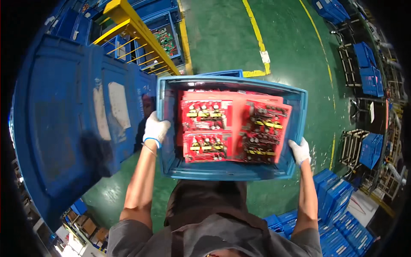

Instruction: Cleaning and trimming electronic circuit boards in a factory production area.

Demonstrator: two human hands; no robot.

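Observation:
A blue plastic bin (231, 172) is held in front of my body, one hand at each short side. Inside it lie pink sheets (238, 128) carrying several red circuit boards (205, 115) with dark and silver parts and yellow strips. The boards on the right rest at a tilt to those on the left. My left hand (155, 129), in a white glove, grips the left wall near its middle. My right hand (300, 150), also gloved in white, grips the right wall lower down. The fingers of both hands are partly hidden by the bin's walls.
Large blue bins (64, 111) stand close on my left. A yellow metal rack (141, 38) rises at the far left, beside a bin of green boards (165, 40). Blue bins (338, 192) are stacked at the near right. Yellow lines (255, 28) mark the green floor.

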